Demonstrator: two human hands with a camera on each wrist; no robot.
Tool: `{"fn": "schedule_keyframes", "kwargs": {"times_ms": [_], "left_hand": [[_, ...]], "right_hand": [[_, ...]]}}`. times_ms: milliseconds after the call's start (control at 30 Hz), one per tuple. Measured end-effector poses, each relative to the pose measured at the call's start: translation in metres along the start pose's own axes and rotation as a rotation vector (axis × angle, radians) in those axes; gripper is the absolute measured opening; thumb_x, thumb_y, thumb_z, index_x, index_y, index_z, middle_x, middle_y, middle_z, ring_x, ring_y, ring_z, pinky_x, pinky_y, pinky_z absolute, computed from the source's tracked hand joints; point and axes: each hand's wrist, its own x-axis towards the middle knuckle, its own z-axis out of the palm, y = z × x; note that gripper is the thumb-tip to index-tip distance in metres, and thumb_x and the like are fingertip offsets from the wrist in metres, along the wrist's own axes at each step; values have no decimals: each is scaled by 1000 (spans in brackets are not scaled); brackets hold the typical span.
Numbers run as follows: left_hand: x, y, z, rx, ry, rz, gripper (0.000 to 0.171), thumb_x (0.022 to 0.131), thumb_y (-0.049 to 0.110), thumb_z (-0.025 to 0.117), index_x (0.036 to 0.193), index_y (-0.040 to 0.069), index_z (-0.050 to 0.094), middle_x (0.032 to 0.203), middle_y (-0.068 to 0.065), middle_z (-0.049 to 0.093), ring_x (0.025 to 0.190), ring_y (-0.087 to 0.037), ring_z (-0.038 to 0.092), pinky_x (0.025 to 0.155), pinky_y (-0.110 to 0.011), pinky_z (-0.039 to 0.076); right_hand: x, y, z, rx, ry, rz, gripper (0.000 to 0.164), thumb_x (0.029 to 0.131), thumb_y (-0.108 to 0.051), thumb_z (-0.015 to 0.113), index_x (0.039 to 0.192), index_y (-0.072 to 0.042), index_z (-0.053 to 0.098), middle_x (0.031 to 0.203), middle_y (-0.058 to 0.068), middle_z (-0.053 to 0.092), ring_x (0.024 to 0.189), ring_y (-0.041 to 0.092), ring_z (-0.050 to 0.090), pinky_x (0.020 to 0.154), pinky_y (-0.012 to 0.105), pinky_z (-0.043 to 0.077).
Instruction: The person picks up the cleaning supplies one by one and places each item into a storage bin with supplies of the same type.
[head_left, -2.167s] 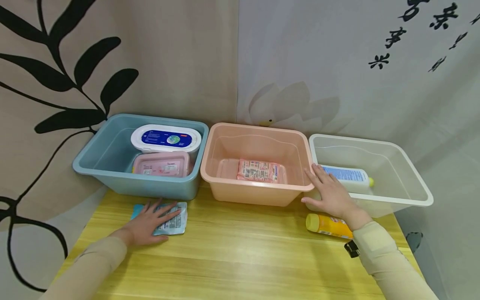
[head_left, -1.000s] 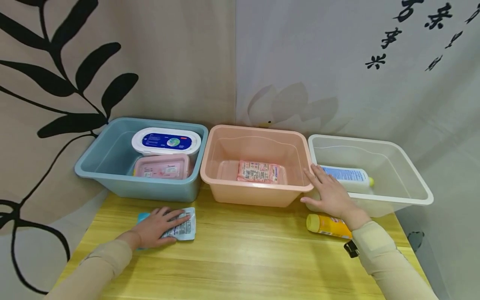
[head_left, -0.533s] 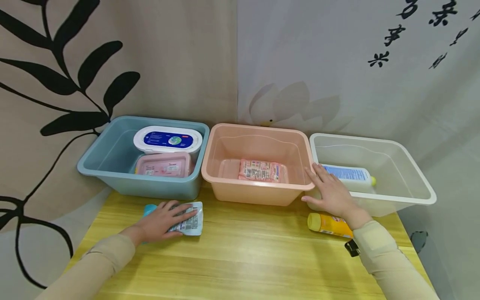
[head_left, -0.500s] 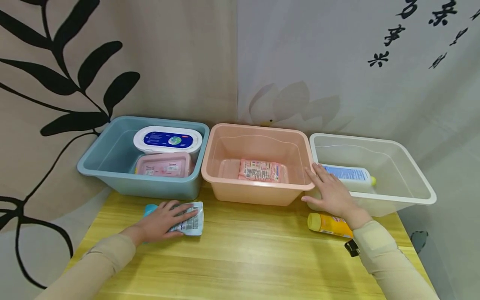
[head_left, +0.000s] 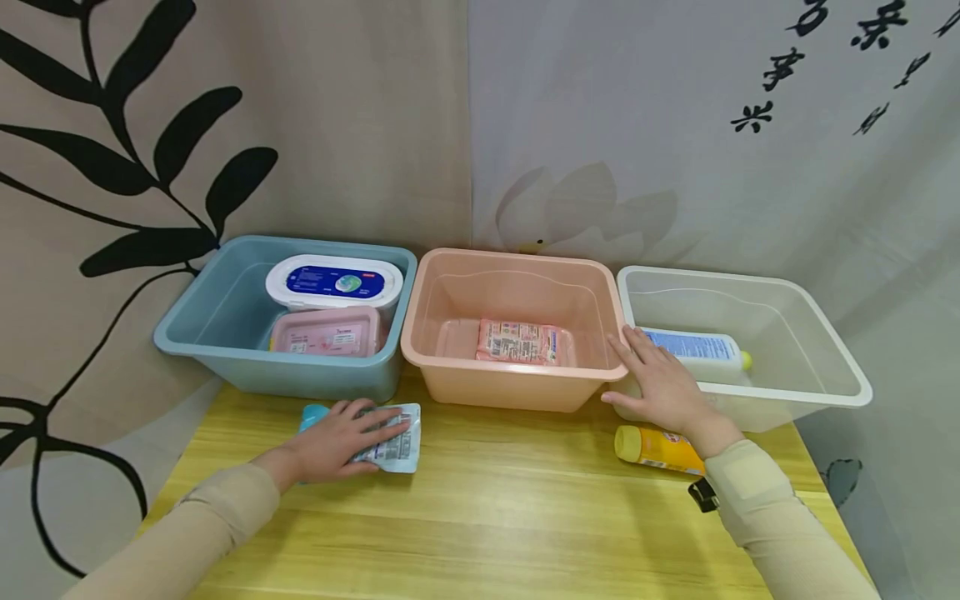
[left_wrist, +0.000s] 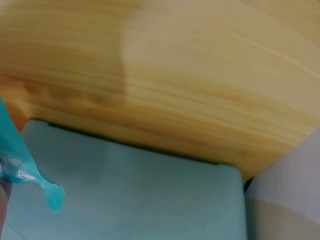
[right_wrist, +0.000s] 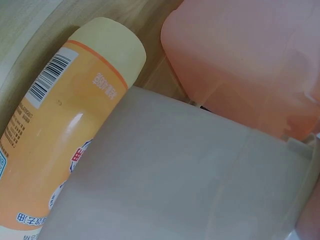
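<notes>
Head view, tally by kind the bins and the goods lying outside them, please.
Bins: 3 (blue bin, peach bin, white bin)
Bottles: 1 (yellow bottle)
Packets: 1 (blue packet)
Total: 5

Light-blue pouch (head_left: pixel 401 450): middle hidden under left hand (head_left: pixel 337 442). Orange bottle (head_left: pixel 663 450): capless end behind right sleeve (head_left: pixel 765 508). Pink packet (head_left: pixel 519 342): print unreadably small.

The left grip (head_left: pixel 341 442) and pale blue pouch (head_left: pixel 402 447) have shifted rightward, nearer the peach bin (head_left: pixel 498 386).
</notes>
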Motion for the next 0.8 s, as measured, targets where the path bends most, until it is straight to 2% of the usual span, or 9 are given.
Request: {"fn": "schedule_keyframes", "kwargs": {"times_ms": [467, 800], "left_hand": [[23, 12, -25, -15, -38, 7, 73, 87, 45, 61, 148, 28, 26, 151, 0, 34, 123, -29, 39, 96, -50, 40], [32, 17, -37, 24, -49, 28, 71, 88, 47, 58, 149, 28, 26, 151, 0, 34, 124, -30, 40, 96, -51, 40]], "right_hand": [[0, 0, 0, -6, 3, -4, 86, 84, -57, 57, 149, -13, 23, 156, 18, 14, 143, 37, 17, 109, 61, 24], [1, 1, 1, -7, 1, -3, 86, 84, -58, 56, 150, -14, 23, 156, 18, 13, 143, 38, 16, 109, 60, 24]]}}
